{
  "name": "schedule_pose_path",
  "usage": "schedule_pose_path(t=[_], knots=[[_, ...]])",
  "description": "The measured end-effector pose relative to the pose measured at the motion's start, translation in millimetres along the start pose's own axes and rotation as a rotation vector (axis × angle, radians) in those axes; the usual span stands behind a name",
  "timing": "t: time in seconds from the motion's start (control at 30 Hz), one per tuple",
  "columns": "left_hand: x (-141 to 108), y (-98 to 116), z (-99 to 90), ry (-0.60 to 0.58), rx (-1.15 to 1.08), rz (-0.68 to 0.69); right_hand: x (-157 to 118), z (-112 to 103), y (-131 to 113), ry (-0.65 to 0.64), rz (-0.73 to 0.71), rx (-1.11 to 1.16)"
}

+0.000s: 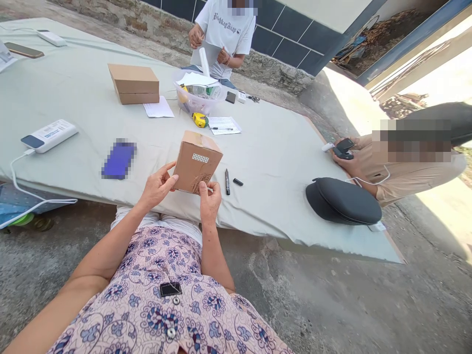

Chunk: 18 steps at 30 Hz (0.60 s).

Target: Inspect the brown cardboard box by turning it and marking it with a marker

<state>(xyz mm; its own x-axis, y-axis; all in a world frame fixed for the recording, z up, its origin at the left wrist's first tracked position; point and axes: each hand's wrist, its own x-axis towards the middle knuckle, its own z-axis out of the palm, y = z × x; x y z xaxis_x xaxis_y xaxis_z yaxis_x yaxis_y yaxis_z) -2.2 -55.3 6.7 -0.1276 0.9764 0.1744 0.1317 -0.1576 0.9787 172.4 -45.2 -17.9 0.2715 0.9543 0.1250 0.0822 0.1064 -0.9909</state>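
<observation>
A small brown cardboard box (191,164) is held up, tilted, over the front edge of the table, with a dotted white label and dark scribbled marks on its face. My left hand (159,186) grips its left side, thumb on the lower left edge. At the lower right corner, my right hand (210,199) pinches the box with the thumb on its front. Just right of the box, an uncapped black marker (227,182) lies on the table, its cap (238,182) beside it.
The cloth-covered table (265,147) bears a larger box (138,83), plastic basket (201,104), tape measure (199,119), blurred purple item (118,160), white power bank (51,136) and black case (342,200). One person sits across; another at right holds dark devices.
</observation>
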Motion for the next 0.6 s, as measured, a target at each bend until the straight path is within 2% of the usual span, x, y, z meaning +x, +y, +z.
schedule_pose_path(t=[0.3,0.6], knots=[[1,0,5.5,0.026,0.032,-0.023,9,2,-5,0.007,0.017,-0.076],[2,-5,4.6,0.034,0.025,-0.017,7,8,19,-0.013,-0.030,-0.126]])
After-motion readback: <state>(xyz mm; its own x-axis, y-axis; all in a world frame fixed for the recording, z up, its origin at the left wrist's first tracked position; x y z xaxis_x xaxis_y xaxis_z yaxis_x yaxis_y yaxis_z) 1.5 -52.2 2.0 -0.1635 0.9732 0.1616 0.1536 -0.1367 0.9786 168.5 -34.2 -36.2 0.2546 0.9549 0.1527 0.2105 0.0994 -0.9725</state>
